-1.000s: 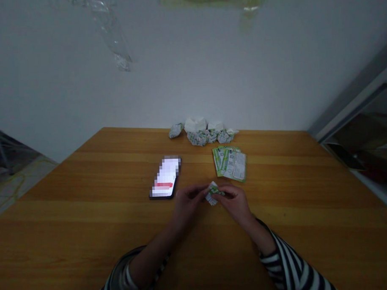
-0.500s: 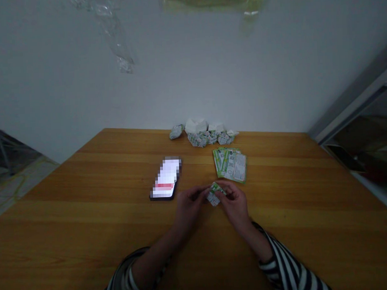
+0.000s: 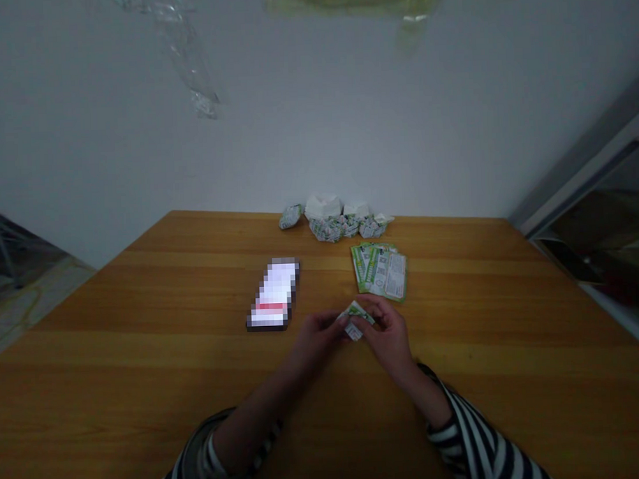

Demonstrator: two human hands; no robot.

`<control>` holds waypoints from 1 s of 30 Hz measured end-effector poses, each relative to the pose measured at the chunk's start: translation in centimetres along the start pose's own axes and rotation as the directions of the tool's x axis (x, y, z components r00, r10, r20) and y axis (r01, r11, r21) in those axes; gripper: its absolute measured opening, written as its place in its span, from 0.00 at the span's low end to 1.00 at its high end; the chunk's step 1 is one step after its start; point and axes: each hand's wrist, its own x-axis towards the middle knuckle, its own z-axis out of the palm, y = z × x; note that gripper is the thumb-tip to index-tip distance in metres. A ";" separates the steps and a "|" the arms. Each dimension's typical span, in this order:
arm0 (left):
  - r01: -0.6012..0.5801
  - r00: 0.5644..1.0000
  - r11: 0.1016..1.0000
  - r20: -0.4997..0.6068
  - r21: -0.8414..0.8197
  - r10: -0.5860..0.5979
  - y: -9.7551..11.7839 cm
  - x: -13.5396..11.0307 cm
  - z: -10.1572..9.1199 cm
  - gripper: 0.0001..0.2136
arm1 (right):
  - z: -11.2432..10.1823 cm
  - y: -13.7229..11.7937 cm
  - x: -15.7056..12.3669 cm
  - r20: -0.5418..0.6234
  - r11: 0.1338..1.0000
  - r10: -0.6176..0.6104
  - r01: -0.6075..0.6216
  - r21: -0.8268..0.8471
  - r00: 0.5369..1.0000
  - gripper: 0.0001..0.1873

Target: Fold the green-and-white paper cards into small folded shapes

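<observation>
A small folded piece of green-and-white printed paper (image 3: 356, 320) is pinched between both my hands just above the wooden table (image 3: 145, 357). My left hand (image 3: 315, 342) grips its left side with closed fingers. My right hand (image 3: 389, 338) holds its right side, fingers curled over it. Both sleeves are striped black and white. Just beyond my hands lies a small stack of flat green-and-white paper sheets (image 3: 380, 269).
A phone (image 3: 274, 295) with a lit screen lies left of my hands. At the table's far edge by the white wall sits a row of several folded paper pieces (image 3: 334, 219). A grey frame and dark opening are at the right.
My hands have kept working the folded paper in nearly the same spot; the fingers have closed in a little tighter around it. Nothing else has moved.
</observation>
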 end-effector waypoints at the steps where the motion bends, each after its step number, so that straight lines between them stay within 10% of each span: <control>1: 0.011 1.000 1.000 -0.010 0.012 -0.010 0.1 0.0 -0.1 0.18 | -0.1 0.1 0.0 0.009 1.000 -0.010 0.010 -0.006 1.000 0.17; 30: -0.143 0.985 0.972 -0.068 0.189 0.158 -0.2 -0.1 0.5 0.15 | 0.2 -0.2 -0.4 0.086 0.979 0.036 -0.052 0.197 0.996 0.13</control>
